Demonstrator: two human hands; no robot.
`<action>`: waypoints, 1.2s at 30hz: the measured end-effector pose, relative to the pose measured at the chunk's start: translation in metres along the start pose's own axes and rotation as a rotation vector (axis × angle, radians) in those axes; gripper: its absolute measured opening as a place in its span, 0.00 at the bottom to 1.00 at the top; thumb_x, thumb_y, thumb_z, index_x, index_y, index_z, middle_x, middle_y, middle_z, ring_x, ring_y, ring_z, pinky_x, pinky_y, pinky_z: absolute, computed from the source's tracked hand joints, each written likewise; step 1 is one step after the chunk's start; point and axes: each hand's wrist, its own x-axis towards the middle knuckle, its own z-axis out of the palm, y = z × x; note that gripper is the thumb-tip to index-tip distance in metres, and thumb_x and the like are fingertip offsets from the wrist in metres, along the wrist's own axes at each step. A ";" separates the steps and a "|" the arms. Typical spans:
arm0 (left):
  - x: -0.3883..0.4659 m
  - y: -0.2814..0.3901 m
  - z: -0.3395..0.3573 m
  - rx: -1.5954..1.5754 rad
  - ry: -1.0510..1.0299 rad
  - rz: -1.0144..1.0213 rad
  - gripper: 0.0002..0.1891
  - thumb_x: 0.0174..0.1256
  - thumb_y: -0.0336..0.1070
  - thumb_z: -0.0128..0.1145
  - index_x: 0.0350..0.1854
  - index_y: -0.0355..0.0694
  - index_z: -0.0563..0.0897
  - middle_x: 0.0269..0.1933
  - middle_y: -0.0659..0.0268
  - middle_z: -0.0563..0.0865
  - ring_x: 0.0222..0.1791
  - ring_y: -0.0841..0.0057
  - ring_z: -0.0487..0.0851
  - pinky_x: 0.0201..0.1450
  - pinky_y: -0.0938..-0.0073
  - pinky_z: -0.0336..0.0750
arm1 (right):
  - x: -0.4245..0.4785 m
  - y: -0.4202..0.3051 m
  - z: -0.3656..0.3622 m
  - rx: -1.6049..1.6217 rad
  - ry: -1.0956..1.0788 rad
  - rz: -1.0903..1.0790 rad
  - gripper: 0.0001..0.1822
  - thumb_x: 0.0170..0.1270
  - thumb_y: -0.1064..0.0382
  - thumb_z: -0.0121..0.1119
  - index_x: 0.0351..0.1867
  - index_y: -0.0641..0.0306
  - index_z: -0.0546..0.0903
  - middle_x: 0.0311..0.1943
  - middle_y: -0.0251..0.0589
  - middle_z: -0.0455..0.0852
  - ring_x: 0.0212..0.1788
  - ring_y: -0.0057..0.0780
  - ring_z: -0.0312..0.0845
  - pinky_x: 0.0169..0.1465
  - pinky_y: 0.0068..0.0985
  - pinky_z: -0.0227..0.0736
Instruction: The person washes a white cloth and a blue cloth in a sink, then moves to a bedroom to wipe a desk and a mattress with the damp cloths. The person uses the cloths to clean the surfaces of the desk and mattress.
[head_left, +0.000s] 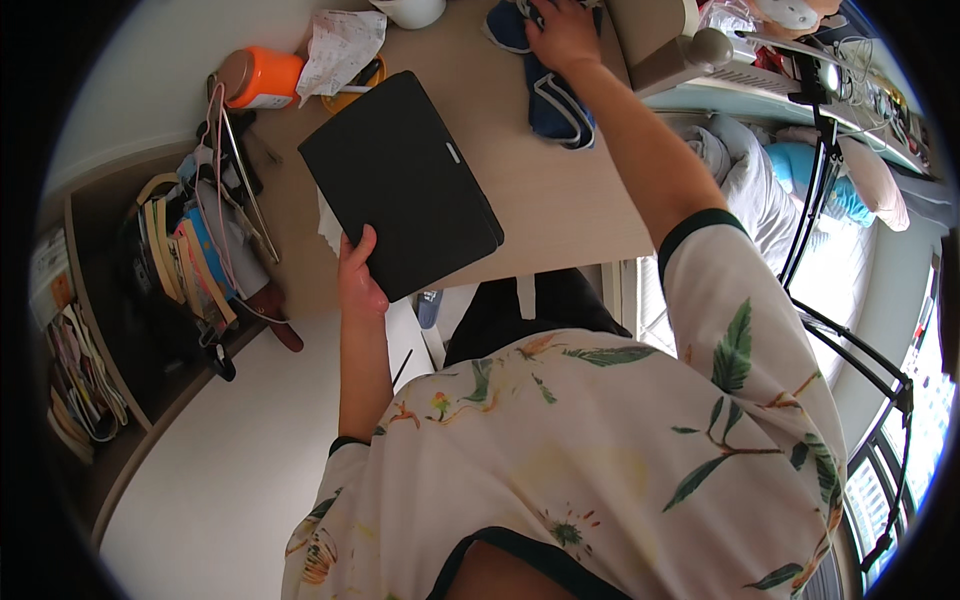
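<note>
My left hand (361, 274) grips a black tablet folio case (405, 187) by its near left edge, thumb on top. The case is tilted above the desk and bears a small light tab on its right part. At the far right of the desk, my right hand (566, 34) lies on a bundle of dark blue fabric with white trim (559, 112). The fingers are partly cut off by the top of the view, and whether they grip the cloth is hard to see. A white sheet shows partly from under the case's left edge.
An orange jar (262, 77), a crumpled printed paper (341, 52) and a white bowl (412, 11) stand along the back of the wooden desk (517, 202). Books (180, 255) fill a shelf at left. A black jointed stand arm (847, 330) rises at right, by a bed (832, 255).
</note>
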 end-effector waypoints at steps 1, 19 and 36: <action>0.000 -0.003 0.002 -0.005 0.006 0.003 0.24 0.64 0.35 0.58 0.62 0.40 0.68 0.57 0.60 0.77 0.56 0.65 0.77 0.58 0.63 0.74 | 0.000 -0.010 0.000 -0.067 0.038 0.022 0.27 0.51 0.51 0.62 0.55 0.51 0.76 0.62 0.47 0.69 0.63 0.50 0.60 0.67 0.45 0.54; 0.050 -0.030 0.090 -0.014 -0.182 -0.019 0.23 0.57 0.35 0.65 0.55 0.39 0.74 0.47 0.60 0.82 0.47 0.66 0.81 0.51 0.60 0.78 | -0.167 -0.012 -0.124 0.151 -0.073 0.234 0.25 0.54 0.65 0.60 0.57 0.55 0.75 0.63 0.51 0.67 0.64 0.49 0.63 0.66 0.42 0.57; 0.099 -0.039 0.142 1.342 -0.125 0.516 0.28 0.55 0.50 0.65 0.52 0.36 0.75 0.48 0.48 0.79 0.51 0.59 0.78 0.54 0.67 0.73 | -0.246 -0.094 -0.185 0.455 -0.336 0.119 0.27 0.45 0.74 0.61 0.53 0.61 0.77 0.60 0.51 0.72 0.60 0.51 0.68 0.62 0.40 0.64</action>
